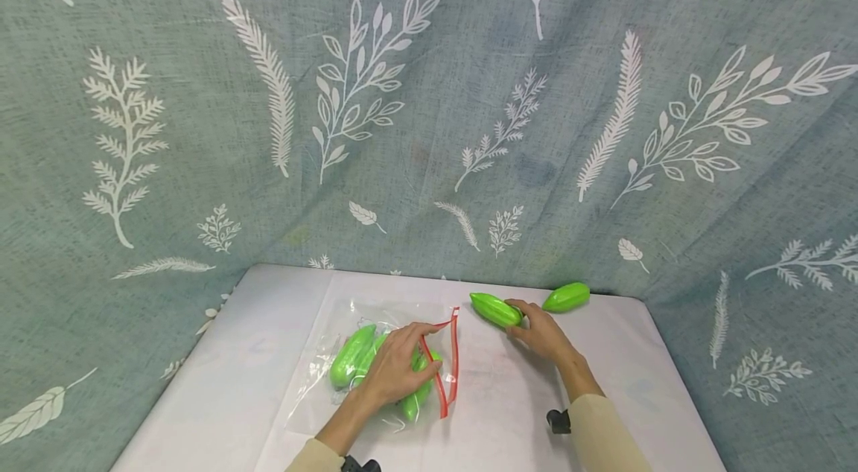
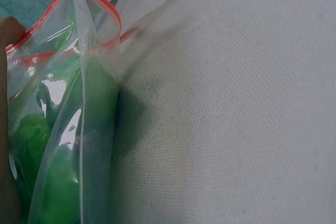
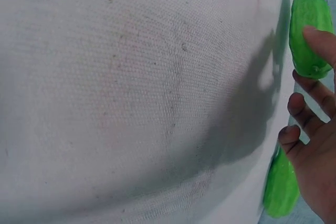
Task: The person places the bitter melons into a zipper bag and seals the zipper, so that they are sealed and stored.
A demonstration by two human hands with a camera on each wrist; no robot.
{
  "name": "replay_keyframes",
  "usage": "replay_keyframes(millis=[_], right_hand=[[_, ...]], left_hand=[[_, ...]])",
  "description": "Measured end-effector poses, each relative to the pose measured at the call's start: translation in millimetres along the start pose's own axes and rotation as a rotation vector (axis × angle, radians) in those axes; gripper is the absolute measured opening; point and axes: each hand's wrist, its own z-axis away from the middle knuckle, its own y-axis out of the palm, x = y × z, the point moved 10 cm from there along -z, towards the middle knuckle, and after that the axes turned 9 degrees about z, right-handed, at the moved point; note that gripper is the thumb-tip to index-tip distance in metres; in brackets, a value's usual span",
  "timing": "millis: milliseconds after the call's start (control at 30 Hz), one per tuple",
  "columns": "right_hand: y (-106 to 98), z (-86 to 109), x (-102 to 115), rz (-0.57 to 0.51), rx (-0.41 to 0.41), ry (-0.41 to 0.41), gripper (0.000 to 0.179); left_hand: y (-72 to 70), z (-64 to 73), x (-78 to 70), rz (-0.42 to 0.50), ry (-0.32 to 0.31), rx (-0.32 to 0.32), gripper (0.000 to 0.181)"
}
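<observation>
My right hand (image 1: 541, 332) pinches one end of a bright green ridged gourd (image 1: 494, 310) between thumb and fingers. In the right wrist view, the thumb lies across this gourd (image 3: 311, 14) and the other fingers are bent below it. A clear zip bag (image 1: 315, 375) with a red-edged mouth lies to the left, several green gourds (image 1: 351, 356) inside. My left hand (image 1: 397, 364) lies over the bag, thumb and fingers holding its red rim, and the mouth gapes to the right. In the left wrist view, only part of that hand shows beside the red strip (image 2: 44, 17).
Another green gourd (image 1: 567, 297) lies at the table's back edge, right of my right hand. The white-covered table (image 1: 509, 420) meets a grey-green leaf-patterned cloth (image 1: 429, 159) hanging behind and at the sides.
</observation>
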Motion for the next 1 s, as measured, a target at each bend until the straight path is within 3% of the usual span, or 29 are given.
replay_keyframes(millis=[167,533,1000], right_hand=[[-1,1.7,2,-0.011,-0.006,-0.012,0.063],[-8,7.7,12,0.007,-0.05,-0.067,0.061],[-13,19.6,13,-0.007,-0.067,-0.071,0.06]], left_hand=[[0.8,-0.1,1.6,0.005,-0.028,0.02,0.062],[0.5,0.1,0.7,-0.003,-0.017,0.01,0.062],[0.4,0.0,-0.6,-0.005,-0.003,0.003,0.063]])
